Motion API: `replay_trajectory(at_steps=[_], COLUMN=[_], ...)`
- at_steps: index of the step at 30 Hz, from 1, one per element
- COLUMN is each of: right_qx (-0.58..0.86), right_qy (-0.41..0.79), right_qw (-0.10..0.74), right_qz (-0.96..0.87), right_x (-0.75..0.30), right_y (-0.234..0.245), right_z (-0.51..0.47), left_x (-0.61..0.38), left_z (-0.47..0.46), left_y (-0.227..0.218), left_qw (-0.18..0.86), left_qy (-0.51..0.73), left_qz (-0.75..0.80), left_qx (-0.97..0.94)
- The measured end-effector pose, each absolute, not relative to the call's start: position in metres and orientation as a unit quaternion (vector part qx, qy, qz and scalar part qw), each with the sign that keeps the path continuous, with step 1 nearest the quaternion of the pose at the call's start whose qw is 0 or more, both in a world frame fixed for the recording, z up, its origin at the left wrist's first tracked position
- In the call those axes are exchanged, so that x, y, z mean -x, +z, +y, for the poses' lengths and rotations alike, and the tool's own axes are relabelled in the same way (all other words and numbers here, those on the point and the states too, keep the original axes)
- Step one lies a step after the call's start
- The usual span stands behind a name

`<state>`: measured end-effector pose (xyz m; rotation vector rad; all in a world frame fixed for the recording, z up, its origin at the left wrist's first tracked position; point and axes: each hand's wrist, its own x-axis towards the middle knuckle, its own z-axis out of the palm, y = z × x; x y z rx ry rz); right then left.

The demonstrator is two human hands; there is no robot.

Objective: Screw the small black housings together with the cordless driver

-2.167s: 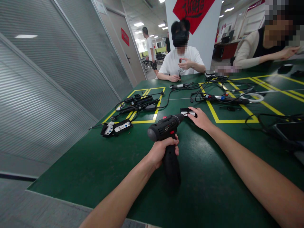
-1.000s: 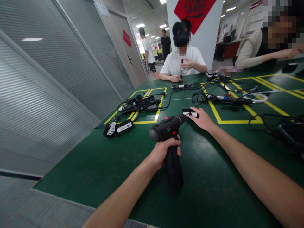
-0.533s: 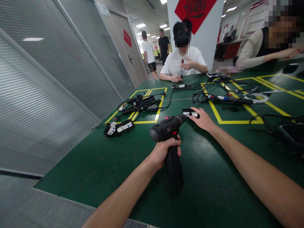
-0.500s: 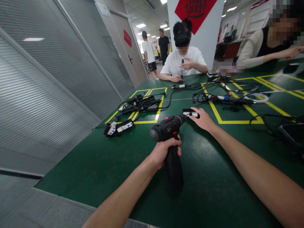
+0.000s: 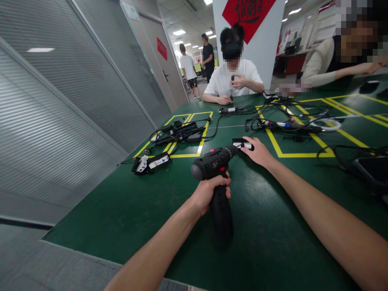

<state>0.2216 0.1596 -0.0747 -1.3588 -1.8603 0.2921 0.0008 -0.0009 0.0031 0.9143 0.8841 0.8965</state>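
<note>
Our bare left forearm (image 5: 163, 238) slants up from the bottom edge, and the left wrist (image 5: 195, 205) runs almost straight into our left hand (image 5: 210, 192). We keep that hand curled in a full grip, the left thumb (image 5: 218, 180) lying across the near side and the left fingertips (image 5: 228, 192) showing round the other. Our bare right forearm (image 5: 318, 206) comes in from the lower right and stretches farther forward to our right hand (image 5: 257, 151), where the right thumb (image 5: 247, 151) and right forefinger (image 5: 247, 140) are bent in a pinch.
</note>
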Motion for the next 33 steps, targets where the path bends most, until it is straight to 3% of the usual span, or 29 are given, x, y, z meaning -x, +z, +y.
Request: replay_trajectory(at_steps=[33], right_qx=[0.542], right_qy=[0.144], right_qw=[0.379], right_qz=[-0.736], right_x=[-0.2224], right_y=[-0.0754], right_z=[0.1619], left_x=[-0.0007], left_z=[-0.0004], left_y=[0.0026], left_qw=[0.712], left_qy=[0.407], left_qz=[0.395], left_qx=[-0.414])
